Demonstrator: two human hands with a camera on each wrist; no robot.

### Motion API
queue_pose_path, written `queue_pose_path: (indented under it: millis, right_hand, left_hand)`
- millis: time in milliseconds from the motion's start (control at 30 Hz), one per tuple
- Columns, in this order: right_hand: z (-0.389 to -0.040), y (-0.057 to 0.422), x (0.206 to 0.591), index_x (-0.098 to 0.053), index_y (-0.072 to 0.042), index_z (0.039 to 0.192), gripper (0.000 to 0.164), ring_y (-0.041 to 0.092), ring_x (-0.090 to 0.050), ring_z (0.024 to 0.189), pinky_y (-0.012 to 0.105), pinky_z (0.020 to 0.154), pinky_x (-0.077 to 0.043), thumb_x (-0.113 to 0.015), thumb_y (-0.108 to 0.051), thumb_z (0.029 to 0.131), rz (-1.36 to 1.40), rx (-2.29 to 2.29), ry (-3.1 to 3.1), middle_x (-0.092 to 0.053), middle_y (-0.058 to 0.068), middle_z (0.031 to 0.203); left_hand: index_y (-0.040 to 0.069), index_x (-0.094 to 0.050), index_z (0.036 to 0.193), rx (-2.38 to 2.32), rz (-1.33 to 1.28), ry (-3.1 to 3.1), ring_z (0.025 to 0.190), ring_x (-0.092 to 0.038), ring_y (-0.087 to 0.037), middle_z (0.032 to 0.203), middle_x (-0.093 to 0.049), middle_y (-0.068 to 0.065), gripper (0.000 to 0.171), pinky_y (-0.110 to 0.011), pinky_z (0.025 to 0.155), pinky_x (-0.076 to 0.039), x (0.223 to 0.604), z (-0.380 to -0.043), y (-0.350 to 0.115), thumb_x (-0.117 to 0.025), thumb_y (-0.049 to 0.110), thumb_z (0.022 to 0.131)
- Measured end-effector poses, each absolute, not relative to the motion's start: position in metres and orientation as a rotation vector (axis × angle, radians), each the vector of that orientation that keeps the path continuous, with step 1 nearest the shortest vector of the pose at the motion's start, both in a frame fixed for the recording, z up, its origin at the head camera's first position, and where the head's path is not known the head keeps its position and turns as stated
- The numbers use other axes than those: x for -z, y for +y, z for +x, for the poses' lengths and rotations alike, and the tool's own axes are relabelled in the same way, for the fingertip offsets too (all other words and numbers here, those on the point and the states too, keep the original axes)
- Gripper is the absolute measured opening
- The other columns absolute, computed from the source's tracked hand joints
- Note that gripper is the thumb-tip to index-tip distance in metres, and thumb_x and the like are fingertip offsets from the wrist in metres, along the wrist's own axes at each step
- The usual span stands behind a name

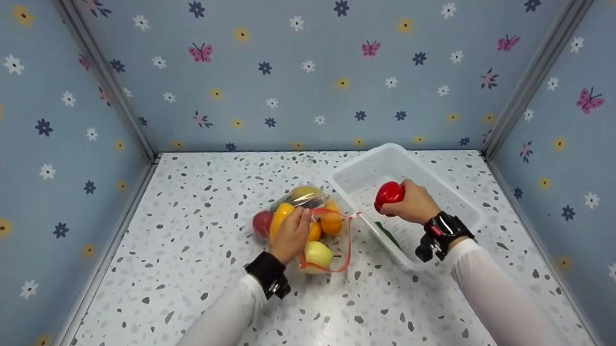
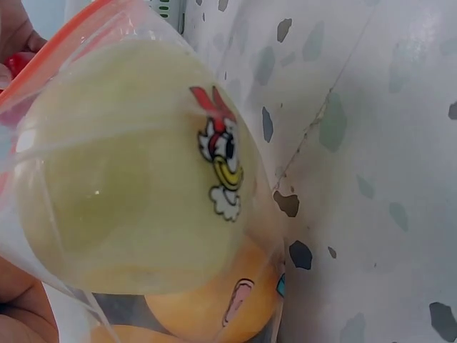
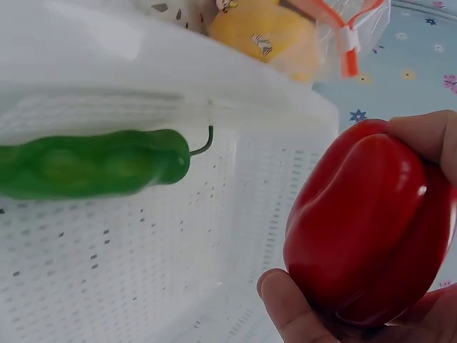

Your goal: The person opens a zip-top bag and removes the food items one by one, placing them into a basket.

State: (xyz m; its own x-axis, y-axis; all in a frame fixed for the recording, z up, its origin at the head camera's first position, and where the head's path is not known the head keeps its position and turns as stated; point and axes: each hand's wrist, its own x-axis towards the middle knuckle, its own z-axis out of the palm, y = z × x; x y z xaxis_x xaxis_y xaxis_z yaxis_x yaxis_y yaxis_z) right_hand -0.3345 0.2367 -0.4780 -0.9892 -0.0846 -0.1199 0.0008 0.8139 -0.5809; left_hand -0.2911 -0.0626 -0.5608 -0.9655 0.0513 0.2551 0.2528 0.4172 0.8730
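My right hand (image 1: pixel 415 202) holds a red bell pepper (image 3: pixel 368 225) above the white basket (image 1: pixel 452 192), thumb and fingers on its sides. Inside the basket, along its near left wall, lies a long green pepper (image 3: pixel 100 164). With my left hand (image 1: pixel 290 236) I grip a clear zip bag (image 2: pixel 265 207) by its red-edged opening, which faces the basket. In the bag sit a pale yellow-green fruit (image 1: pixel 318 255), orange fruits (image 1: pixel 330 223), a yellow fruit (image 1: pixel 281 217), a dark red fruit (image 1: pixel 262 223) and something yellowish (image 1: pixel 307 195) at the back.
The basket has perforated walls and floor, and stands at the right of a white speckled table (image 1: pixel 184 273). Blue flowered panels (image 1: pixel 316 63) rise behind and at both sides. A red zip slider (image 3: pixel 348 53) hangs beside the basket rim.
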Motion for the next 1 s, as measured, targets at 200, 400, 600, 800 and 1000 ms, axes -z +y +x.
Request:
queue_pose_path:
  millis: [200,400,600,800,1000]
  right_hand:
    - [-0.344,0.249,0.487,-0.045,0.004,0.123,0.07,0.036,-0.061,0.102,0.048,0.087,-0.053,-0.075,-0.032,0.071,0.0,0.787,2.883,-0.061,0.023,0.114]
    - [-0.35,0.254,0.499,-0.046,0.007,0.122,0.073,0.035,-0.061,0.098,0.047,0.084,-0.052,-0.077,-0.032,0.069,0.006,0.574,2.883,-0.062,0.024,0.111]
    - [-0.353,0.252,0.509,-0.052,0.006,0.115,0.067,0.03,-0.061,0.089,0.041,0.079,-0.053,-0.082,-0.025,0.063,-0.02,0.41,2.811,-0.064,0.021,0.105]
    - [-0.355,0.254,0.522,-0.066,0.001,0.096,0.044,0.024,-0.059,0.076,0.032,0.064,-0.051,-0.083,-0.014,0.058,-0.018,0.324,2.705,-0.067,0.013,0.091]
    - [-0.345,0.247,0.515,-0.067,-0.001,0.091,0.036,0.025,-0.059,0.077,0.036,0.068,-0.054,-0.084,-0.007,0.06,0.01,0.296,2.671,-0.068,0.014,0.092]
  left_hand:
    - [0.012,-0.051,0.081,1.594,-0.269,-2.498,0.069,-0.047,-0.015,0.073,-0.046,0.0,0.033,-0.027,0.064,-0.039,0.56,-0.291,-0.063,-0.039,0.03,0.106]
    - [0.012,-0.05,0.082,1.623,-0.25,-2.51,0.068,-0.046,-0.015,0.073,-0.044,0.0,0.032,-0.027,0.063,-0.038,0.558,-0.29,-0.064,-0.038,0.029,0.106]
    - [0.01,-0.052,0.082,1.65,-0.26,-2.485,0.07,-0.046,-0.015,0.074,-0.045,0.0,0.033,-0.027,0.064,-0.038,0.559,-0.29,-0.063,-0.039,0.029,0.106]
    - [0.011,-0.051,0.082,1.629,-0.259,-2.5,0.069,-0.046,-0.015,0.073,-0.045,0.001,0.034,-0.027,0.063,-0.038,0.558,-0.29,-0.064,-0.039,0.031,0.106]
    - [0.01,-0.053,0.084,1.627,-0.264,-2.501,0.069,-0.047,-0.015,0.074,-0.047,0.0,0.034,-0.028,0.064,-0.04,0.558,-0.291,-0.064,-0.039,0.031,0.106]
